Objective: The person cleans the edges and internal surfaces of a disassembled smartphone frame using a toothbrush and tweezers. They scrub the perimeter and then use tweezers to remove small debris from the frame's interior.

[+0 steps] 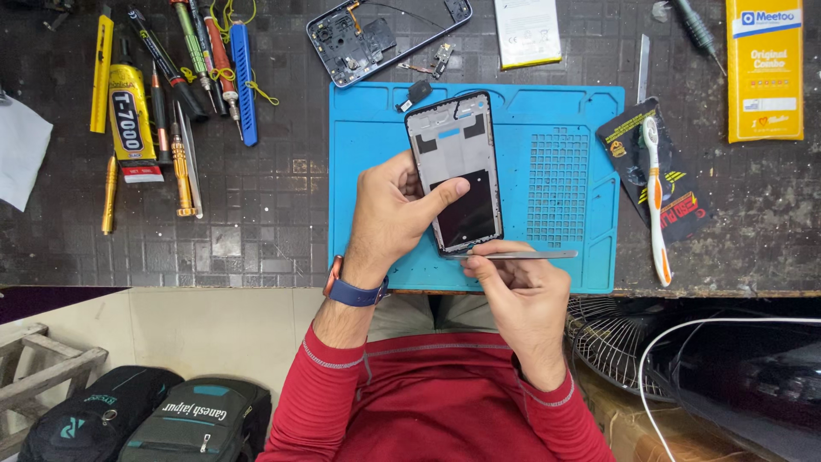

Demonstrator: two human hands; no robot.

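Observation:
My left hand (389,214) grips a phone screen frame (453,167) by its left edge, thumb lying across its dark lower panel, and holds it upright over the blue repair mat (556,180). The frame's grey metal inside faces me. My right hand (513,295) pinches a thin metal spatula tool (522,254) held level, its tip at the frame's bottom edge. A blue-strapped watch (352,291) sits on my left wrist.
A phone back housing (376,38) and a white battery (528,30) lie behind the mat. Screwdrivers (197,51) and a glue tube (130,120) are at left. A toothbrush (654,197) on a black packet and a yellow box (764,68) are at right. A fan (611,342) and bags (145,419) sit below the bench.

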